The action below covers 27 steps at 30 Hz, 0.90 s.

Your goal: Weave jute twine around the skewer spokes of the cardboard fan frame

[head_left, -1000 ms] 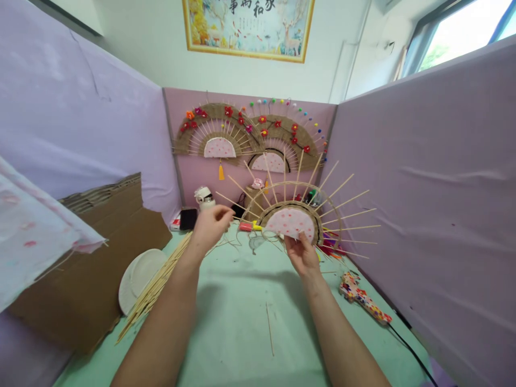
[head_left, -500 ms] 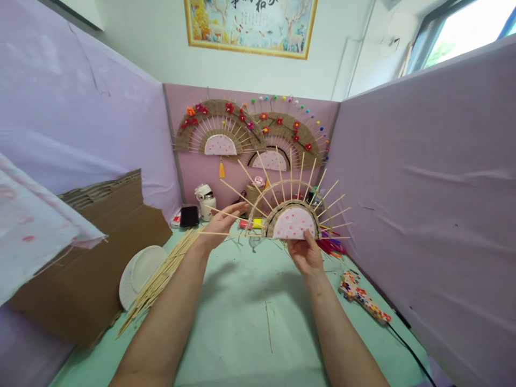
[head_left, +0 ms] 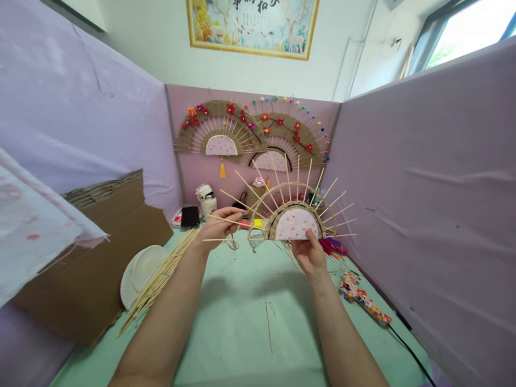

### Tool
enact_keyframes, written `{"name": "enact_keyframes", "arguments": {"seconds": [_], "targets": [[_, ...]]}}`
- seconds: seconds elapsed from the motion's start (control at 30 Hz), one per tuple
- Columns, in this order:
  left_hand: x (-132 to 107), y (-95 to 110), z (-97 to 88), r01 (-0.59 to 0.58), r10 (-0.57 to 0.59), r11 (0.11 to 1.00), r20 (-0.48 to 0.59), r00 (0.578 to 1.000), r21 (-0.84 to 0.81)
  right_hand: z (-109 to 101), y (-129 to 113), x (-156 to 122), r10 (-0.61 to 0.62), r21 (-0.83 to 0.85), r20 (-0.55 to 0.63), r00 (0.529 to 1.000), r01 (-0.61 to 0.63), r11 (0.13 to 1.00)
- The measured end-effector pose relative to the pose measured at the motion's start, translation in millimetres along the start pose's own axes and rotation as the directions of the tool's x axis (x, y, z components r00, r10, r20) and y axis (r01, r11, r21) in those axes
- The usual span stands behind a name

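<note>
A half-round fan frame [head_left: 296, 224] is held up over the table, its thin sticks spread like rays. It has a pale half-disc with pink dots and a woven band of brown twine around that. My right hand [head_left: 309, 252] grips its lower edge, thumb on the front and fingers behind. A looser arc of twine [head_left: 291, 184] runs across the sticks farther out. Left of the frame, my left hand [head_left: 221, 226] has its fingertips pinched together on the twine, by the outer sticks. A small loop of twine hangs below this hand.
On the left lie a bundle of sticks [head_left: 161, 279], white paper plates [head_left: 139, 274] and brown cardboard [head_left: 88, 269]. A flower-patterned glue gun [head_left: 365, 298] with a black cord rests at right. One loose stick [head_left: 269, 328] lies in front. Two decorated fans [head_left: 221, 124] hang behind.
My left hand's fingers have gone from stretched out to pinched together. The fan frame has shifted slightly right and down with my right hand still on it.
</note>
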State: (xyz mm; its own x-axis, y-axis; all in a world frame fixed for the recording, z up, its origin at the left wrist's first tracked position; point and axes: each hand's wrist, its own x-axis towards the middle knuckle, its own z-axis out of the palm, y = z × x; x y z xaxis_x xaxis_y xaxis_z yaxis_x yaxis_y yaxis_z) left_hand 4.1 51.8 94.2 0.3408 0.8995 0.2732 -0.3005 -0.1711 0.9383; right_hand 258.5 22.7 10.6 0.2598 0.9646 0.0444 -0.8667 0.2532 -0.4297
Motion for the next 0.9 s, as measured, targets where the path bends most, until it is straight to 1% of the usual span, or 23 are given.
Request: {"name": "enact_keyframes", "arguments": {"seconds": [0.07, 0.17, 0.3, 0.43, 0.63, 0.77, 0.9], "targets": [[-3, 5, -10.8, 0.043, -0.045, 0.998, 0.049, 0.998, 0.035, -2, -2, 2, -0.013, -0.005, 0.001, 1.0, 0.013, 1.0], [-7, 16, -28.1, 0.123, -0.129, 0.985, 0.044, 0.991, 0.125, -4, -4, 4, -0.031, 0.005, -0.004, 0.999, 0.031, 0.999], [-12, 27, -41.5, 0.105, -0.097, 0.984, -0.064, 0.993, 0.144, -6, -5, 6, -0.043, -0.014, 0.008, 0.999, 0.043, 0.999], [-14, 31, -46.8, 0.092, -0.078, 0.985, -0.098, 0.992, 0.147, -8, -6, 6, -0.048, -0.028, 0.001, 0.999, 0.048, 0.998], [-19, 38, -48.9, 0.032, 0.001, 0.966, -0.126, 0.992, 0.258, -9, -9, 7, -0.059, -0.001, -0.024, 0.998, 0.059, 0.998], [-22, 41, -47.6, -0.012, 0.039, 0.944, -0.076, 0.996, 0.33, -11, -10, 10, -0.066, -0.004, -0.033, 0.997, 0.066, 0.998], [-23, 42, -48.3, -0.062, 0.075, 0.939, -0.025, 0.997, 0.338, -13, -10, 12, -0.07, 0.003, -0.031, 0.997, 0.07, 0.998]]}}
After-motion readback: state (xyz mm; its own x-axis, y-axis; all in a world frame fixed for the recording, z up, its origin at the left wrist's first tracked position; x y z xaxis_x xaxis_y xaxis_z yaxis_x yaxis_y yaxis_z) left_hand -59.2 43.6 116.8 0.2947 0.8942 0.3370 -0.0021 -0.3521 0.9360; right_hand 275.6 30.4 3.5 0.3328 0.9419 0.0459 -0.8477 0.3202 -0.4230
